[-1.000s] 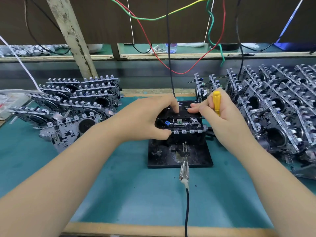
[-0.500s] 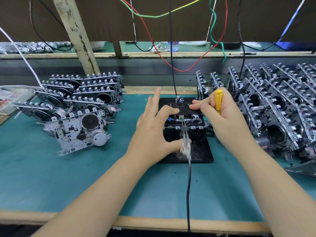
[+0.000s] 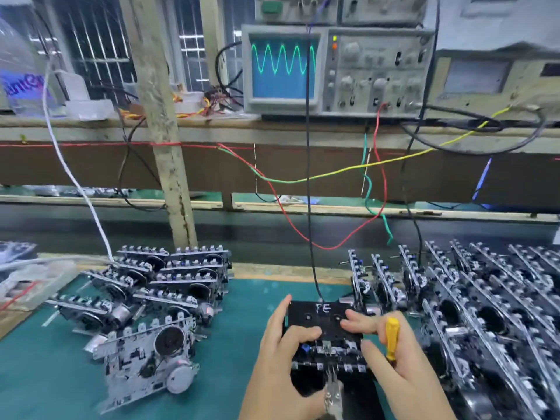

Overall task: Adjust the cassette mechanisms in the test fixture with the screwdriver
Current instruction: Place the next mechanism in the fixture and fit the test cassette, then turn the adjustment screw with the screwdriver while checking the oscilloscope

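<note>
A black test fixture (image 3: 318,312) with white lettering sits low in the middle of the green mat, with a cassette mechanism (image 3: 328,353) seated in it. My left hand (image 3: 281,356) rests on the fixture's left side, thumb on top and fingers spread, and near its thumb a metal clip (image 3: 333,392) is fixed to the mechanism's front. My right hand (image 3: 391,356) holds a yellow-handled screwdriver (image 3: 391,341) upright in its palm while its fingers press the fixture's top. The screwdriver's tip is hidden.
A pile of cassette mechanisms (image 3: 157,298) lies at the left, and rows of them (image 3: 485,304) stand at the right. An oscilloscope (image 3: 333,68) on the shelf shows a green sine wave. Coloured wires (image 3: 309,177) hang down over the bench. A wooden post (image 3: 169,153) rises behind the left pile.
The camera has tilted up, so the oscilloscope and shelf are in view. My left thumb has left the clip and my hand has settled on the fixture's left side. My right hand stays on top.
</note>
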### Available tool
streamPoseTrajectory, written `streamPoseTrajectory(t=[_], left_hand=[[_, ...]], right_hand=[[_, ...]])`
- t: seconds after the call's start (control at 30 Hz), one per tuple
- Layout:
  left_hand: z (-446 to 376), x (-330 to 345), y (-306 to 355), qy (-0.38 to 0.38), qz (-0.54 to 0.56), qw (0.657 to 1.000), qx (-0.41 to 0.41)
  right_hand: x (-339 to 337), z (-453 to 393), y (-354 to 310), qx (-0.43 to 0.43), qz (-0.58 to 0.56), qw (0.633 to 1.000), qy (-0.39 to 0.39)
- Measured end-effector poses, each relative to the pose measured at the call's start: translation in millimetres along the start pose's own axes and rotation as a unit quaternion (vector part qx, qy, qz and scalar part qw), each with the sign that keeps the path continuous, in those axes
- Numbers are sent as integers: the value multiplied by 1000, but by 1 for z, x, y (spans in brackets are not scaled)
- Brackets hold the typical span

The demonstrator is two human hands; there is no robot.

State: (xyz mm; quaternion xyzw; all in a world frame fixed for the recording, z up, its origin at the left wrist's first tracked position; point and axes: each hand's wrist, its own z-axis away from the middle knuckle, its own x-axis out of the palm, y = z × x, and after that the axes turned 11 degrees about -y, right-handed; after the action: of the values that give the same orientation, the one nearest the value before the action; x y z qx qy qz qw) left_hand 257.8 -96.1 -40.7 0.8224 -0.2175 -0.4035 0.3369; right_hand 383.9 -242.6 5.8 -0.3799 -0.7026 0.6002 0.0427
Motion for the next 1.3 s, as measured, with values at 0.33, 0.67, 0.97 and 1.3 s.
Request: streamPoseTrajectory(t=[0.33,0.67,0.97,1.3], left_hand=[[0,-3,8,-1,-3,1000,-30],[0,1,-4,9,-6,1000,-22],[-3,2,2,11,16,999,-28],[-3,3,6,3,12,999,-38]], right_hand=[[2,2,-6,-2,-7,1000,-2],[-1,11,-2,8,17,999,-47],[-3,14,-1,16,6,997,-76],[-4,13,5,14,19,997,-72]])
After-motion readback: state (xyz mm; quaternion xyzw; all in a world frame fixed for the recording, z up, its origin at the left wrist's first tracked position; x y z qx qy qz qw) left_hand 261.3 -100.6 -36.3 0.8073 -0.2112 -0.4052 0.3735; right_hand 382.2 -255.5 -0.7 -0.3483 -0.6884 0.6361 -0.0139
